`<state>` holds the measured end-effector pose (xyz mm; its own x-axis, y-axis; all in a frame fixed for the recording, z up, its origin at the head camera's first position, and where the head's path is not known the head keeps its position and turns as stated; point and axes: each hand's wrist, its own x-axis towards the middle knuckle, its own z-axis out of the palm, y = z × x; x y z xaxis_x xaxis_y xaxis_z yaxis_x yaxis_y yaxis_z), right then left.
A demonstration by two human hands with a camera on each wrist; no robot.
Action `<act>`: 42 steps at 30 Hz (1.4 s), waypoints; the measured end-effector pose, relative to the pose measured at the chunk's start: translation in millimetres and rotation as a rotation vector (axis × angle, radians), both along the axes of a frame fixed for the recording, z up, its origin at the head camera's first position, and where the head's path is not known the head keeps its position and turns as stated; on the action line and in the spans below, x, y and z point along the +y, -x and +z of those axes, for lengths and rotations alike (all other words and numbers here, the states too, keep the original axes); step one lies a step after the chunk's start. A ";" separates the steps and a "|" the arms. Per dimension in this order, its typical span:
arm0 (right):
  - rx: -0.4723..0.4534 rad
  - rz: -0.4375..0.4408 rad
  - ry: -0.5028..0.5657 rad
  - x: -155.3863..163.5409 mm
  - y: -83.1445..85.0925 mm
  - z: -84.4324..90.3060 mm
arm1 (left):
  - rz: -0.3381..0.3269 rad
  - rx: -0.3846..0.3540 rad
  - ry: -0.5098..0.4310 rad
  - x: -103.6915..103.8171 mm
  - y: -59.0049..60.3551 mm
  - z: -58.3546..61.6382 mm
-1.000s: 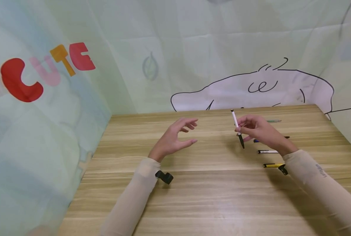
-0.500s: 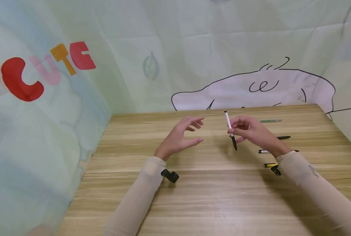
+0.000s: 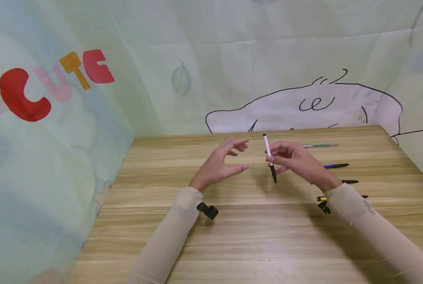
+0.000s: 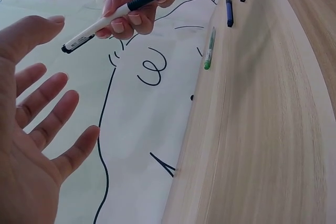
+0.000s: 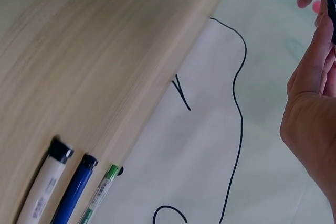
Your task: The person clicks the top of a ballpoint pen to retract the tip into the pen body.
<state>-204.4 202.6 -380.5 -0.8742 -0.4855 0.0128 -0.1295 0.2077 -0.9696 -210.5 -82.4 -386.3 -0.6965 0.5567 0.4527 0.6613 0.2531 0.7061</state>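
Our right hand (image 3: 291, 159) has carried the white pen (image 3: 269, 157) closer to our open left hand (image 3: 220, 163). We pinch it tight and pass slowly.

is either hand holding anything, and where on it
The right hand pinches a white pen with a black end near its middle; the left hand holds nothing.

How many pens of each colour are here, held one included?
White and black pen, in the right hand: 1
Green pen: 1
Blue pen: 1
White pen with black cap: 1
Yellow pen: 1
Total: 5
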 end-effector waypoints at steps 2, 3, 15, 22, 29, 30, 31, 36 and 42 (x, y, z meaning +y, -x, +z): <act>-0.009 -0.003 0.010 -2.9 -1.0 1.0 | 0.003 0.002 0.004 1.1 0.4 0.0; -0.014 -0.004 0.015 -4.3 -1.5 1.5 | 0.001 0.004 0.005 1.7 0.6 0.1; -0.028 0.002 0.074 -18.6 -4.5 2.9 | -0.013 0.013 0.020 8.8 2.0 -1.0; -0.018 -0.001 0.106 -23.9 -4.2 -1.0 | -0.039 0.003 -0.014 13.8 3.1 -2.4; -0.041 0.002 0.143 -28.5 -4.2 -4.2 | -0.070 -0.024 -0.048 18.3 2.8 -2.7; -0.043 0.002 0.147 -29.3 -4.5 -4.1 | -0.074 -0.031 -0.053 18.6 2.8 -3.0; -0.046 0.003 0.153 -30.2 -4.8 -3.9 | -0.078 -0.039 -0.057 19.1 2.9 -3.1; -0.056 0.014 0.176 -33.6 -6.1 -2.6 | -0.106 -0.048 -0.074 21.5 4.0 -4.4; -0.062 0.020 0.178 -36.0 -7.3 -2.5 | -0.128 -0.045 -0.082 24.1 5.0 -5.0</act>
<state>-197.1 166.5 -383.1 -0.8662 -0.4976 0.0464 -0.0705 0.0297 -0.9971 -215.5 -58.3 -391.3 -0.6428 0.6045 0.4705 0.6520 0.1092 0.7503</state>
